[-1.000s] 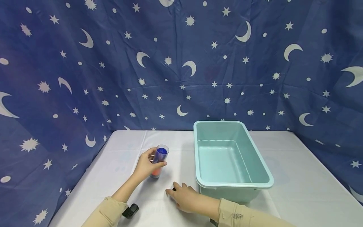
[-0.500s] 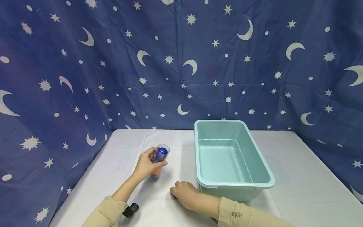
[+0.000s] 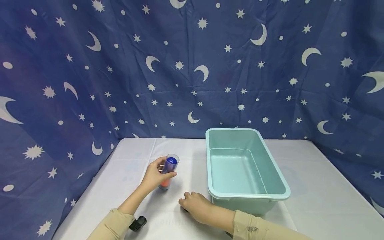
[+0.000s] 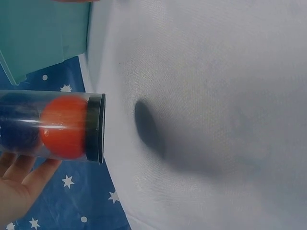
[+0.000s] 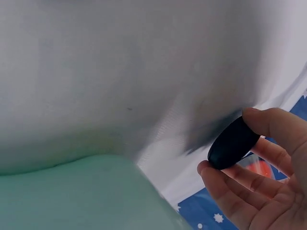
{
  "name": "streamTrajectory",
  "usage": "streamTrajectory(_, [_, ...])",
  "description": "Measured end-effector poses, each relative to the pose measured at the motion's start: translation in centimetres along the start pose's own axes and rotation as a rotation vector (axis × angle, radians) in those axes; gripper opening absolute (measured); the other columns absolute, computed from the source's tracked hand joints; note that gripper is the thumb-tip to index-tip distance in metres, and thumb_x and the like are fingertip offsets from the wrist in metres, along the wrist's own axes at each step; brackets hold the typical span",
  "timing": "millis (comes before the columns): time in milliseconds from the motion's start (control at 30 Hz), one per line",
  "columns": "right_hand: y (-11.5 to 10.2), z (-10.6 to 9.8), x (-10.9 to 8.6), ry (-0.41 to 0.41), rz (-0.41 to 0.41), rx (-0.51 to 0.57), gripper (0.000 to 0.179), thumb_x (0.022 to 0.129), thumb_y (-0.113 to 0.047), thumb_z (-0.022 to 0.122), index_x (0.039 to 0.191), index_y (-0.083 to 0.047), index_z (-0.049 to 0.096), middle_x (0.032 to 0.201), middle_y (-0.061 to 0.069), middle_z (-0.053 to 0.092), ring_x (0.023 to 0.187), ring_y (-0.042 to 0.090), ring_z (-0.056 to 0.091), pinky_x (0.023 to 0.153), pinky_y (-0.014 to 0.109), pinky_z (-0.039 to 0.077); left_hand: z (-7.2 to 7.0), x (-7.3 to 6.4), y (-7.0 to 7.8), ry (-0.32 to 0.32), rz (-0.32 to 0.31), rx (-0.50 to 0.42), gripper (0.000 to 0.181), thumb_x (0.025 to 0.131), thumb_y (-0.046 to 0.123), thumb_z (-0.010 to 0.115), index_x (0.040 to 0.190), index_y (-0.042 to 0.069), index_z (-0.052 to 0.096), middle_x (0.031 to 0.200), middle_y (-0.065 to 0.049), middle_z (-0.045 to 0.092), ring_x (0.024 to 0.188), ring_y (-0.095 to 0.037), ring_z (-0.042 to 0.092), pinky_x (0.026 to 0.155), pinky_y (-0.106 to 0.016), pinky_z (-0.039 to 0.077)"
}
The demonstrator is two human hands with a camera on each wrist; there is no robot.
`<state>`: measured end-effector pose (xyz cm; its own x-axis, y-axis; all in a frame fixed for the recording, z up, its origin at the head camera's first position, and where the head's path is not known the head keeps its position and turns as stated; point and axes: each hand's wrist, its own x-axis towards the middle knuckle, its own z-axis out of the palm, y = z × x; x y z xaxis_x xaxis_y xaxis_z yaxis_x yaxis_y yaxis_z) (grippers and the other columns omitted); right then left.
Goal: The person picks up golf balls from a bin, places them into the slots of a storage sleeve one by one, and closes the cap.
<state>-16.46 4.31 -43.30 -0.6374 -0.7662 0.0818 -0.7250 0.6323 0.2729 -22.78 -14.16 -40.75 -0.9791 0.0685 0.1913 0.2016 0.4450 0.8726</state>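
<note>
My left hand [image 3: 154, 173] grips a clear plastic tube [image 3: 171, 166] that stands nearly upright, its top uncovered. A blue ball [image 3: 172, 160] shows at the tube's mouth, and an orange ball [image 4: 64, 127] sits at the bottom against a black end cap [image 4: 95, 128]. In the left wrist view the capped end is above the white tabletop, with a shadow below. Lower and to the right, my right hand [image 3: 198, 206] pinches a round black lid [image 5: 234, 143] by its edges between thumb and fingers. In the head view that lid is mostly hidden under the hand.
A large pale teal plastic bin [image 3: 211, 166] stands on the white-covered table [image 3: 135, 156], just beyond and right of my right hand. A blue curtain [image 3: 180, 83] with moons and stars hangs behind. A black device [image 3: 138, 223] sits by the left sleeve.
My right hand's fingers have drawn together round the black lid, and the hand has shifted slightly right. My left hand stays in place with the tube.
</note>
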Motion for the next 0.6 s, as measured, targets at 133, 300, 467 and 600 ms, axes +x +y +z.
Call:
streamTrajectory(133, [0.0, -0.4, -0.2, -0.008, 0.0, 0.029, 0.031, 0.07, -0.028, 0.082, 0.093, -0.022, 0.062, 0.081, -0.003, 0.059, 0.062, 0.01, 0.053, 0.049, 0.018, 0.043, 0.0, 0.0, 0.0, -0.001, 0.005, -0.004, 0.056, 0.071, 0.01, 0.082, 0.12, -0.001, 0.056, 0.11, -0.019, 0.064, 0.096, -0.029, 0.065, 0.084, -0.041, 0.053])
streamTrajectory(300, [0.0, -1.1, -0.5, 0.002, -0.02, 0.026, 0.029, 0.072, -0.027, 0.081, 0.094, -0.022, 0.064, 0.083, -0.003, 0.059, 0.06, 0.009, 0.052, 0.049, 0.017, 0.043, 0.1, 0.1, 0.1, -0.006, 0.007, -0.014, 0.057, 0.071, 0.01, 0.082, 0.12, -0.001, 0.056, 0.11, -0.018, 0.065, 0.096, -0.028, 0.065, 0.083, -0.04, 0.053])
streamTrajectory(467, [-0.3, -1.9, -1.1, 0.078, -0.089, -0.064, 0.031, 0.072, -0.032, 0.081, 0.096, -0.022, 0.064, 0.082, -0.004, 0.058, 0.058, 0.007, 0.05, 0.048, 0.014, 0.041, 0.2, 0.1, 0.2, -0.01, 0.016, -0.025, 0.055, 0.071, 0.01, 0.082, 0.119, -0.001, 0.057, 0.108, -0.018, 0.065, 0.093, -0.026, 0.066, 0.08, -0.037, 0.053])
streamTrajectory(600, [-0.4, -2.5, -1.5, 0.137, -0.119, -0.093, 0.031, 0.072, -0.033, 0.081, 0.094, -0.022, 0.062, 0.081, -0.004, 0.056, 0.057, 0.007, 0.048, 0.048, 0.013, 0.04, 0.2, 0.2, 0.6, -0.017, 0.014, -0.037, 0.056, 0.071, 0.01, 0.082, 0.12, 0.0, 0.057, 0.109, -0.018, 0.064, 0.094, -0.027, 0.065, 0.081, -0.038, 0.053])
